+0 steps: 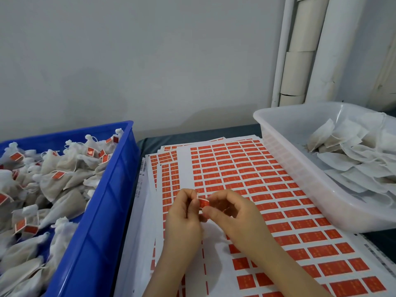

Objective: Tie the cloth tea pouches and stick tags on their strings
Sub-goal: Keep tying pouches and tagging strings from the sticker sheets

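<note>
Two bins stand on the counter (381, 239): one blue bin (102, 211) at left, one clear bin (300, 168) at right. Tied pouches (53, 183) in the blue one are too many to count, as are the flat pouches (342, 168) in the clear one. One loose tag (204, 203). At least three tag sheets (246, 168), overlapped. Three tubes (297, 67) far right.

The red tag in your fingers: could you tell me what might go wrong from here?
The left hand and right hand both pinch the tag; it may fold crooked or stick to a finger. It is held over the sheets, so a slip could stick it there.
</note>
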Available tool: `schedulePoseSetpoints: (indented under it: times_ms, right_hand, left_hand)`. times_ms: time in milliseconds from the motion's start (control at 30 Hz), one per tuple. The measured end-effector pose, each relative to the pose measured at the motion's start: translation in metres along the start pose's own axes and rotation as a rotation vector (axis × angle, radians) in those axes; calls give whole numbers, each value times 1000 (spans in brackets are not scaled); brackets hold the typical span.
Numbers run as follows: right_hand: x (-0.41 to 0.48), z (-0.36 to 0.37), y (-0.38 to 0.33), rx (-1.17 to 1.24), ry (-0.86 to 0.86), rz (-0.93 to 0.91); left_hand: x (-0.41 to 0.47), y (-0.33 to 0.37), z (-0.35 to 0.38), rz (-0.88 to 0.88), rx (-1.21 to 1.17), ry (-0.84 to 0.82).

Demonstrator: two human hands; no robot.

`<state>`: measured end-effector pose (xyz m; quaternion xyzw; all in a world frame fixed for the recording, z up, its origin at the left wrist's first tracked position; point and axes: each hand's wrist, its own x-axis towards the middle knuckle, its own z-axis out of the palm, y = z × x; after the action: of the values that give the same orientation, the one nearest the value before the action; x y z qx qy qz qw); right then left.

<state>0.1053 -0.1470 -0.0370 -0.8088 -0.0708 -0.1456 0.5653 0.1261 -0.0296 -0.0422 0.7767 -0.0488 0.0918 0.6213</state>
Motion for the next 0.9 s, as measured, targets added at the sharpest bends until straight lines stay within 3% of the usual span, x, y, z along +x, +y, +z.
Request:
schedulePoseSetpoints:
  times_ms: [400,900]
  right_hand:
    - [1,-2,4,-65,41,-13]
    - [1,9,6,-177,-266,31]
  left_hand:
    - [-1,0,1,7,65,18]
    - [-3,3,-3,13,23,52]
